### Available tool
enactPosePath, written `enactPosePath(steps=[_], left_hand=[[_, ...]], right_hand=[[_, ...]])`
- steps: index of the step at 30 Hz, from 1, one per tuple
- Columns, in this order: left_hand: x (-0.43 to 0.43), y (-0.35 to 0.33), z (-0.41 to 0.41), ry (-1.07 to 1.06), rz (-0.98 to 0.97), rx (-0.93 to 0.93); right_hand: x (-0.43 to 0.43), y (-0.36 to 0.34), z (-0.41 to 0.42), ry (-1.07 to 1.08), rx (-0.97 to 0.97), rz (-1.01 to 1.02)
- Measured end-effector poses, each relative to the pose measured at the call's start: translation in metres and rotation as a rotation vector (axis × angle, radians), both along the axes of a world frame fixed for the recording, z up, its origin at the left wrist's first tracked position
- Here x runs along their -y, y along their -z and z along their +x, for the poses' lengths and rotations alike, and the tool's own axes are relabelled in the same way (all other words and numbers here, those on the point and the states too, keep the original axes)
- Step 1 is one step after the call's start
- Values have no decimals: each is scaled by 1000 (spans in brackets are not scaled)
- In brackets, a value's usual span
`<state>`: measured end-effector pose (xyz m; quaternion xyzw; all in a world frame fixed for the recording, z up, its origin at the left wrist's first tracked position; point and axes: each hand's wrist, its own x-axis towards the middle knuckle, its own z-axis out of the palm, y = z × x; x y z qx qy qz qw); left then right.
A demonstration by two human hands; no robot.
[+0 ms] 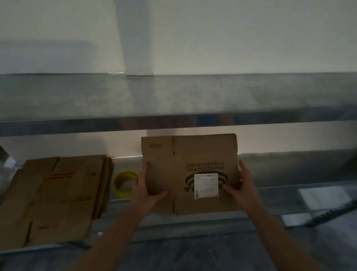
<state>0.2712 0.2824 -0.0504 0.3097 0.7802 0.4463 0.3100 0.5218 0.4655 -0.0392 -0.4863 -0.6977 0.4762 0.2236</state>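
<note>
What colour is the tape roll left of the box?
The round tape roll is yellow, head view.

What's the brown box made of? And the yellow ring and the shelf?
Box: cardboard, matte brown, with fold creases, printed marks and a white paper label. Ring: probably a tape roll, glossy yellow plastic by its look; too dim to be sure. Shelf: seemingly metal, dull grey with a faint sheen.

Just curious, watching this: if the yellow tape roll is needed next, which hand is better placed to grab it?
Probably left. The left hand grips the flat box at the edge right beside the tape roll; the right hand holds the far edge.
</note>
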Motion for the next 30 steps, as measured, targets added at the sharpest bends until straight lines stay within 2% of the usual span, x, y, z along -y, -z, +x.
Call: enactPosePath(steps=[4,9,15,18,20,22,24,27,30], left_hand=[[-22,-8,19,38,167,160],[-40,-8,38,184,161,223],[-39,-10,36,56,120,-25],[-30,-12,28,22,246,38],[-26,-18,29,13,282,4],[-24,-20,31,-10,283,-63],[-22,-18,31,-25,305,-18],[-20,-23,28,22,356,102],[-18,-28,25,59,353,75]], right_hand=[[-26,0,16,7,-66,4],[-26,5,10,-56,-182,15],[-15,17,6,-90,-227,-134],[-16,11,4,-152,-234,-139],[-17,5,0,-182,-236,-116],[-16,4,-7,-208,-149,18],[-12,4,-11,-251,-102,132],[-7,9,-13,-348,-123,112],[-10,10,-12,-288,-213,37]])
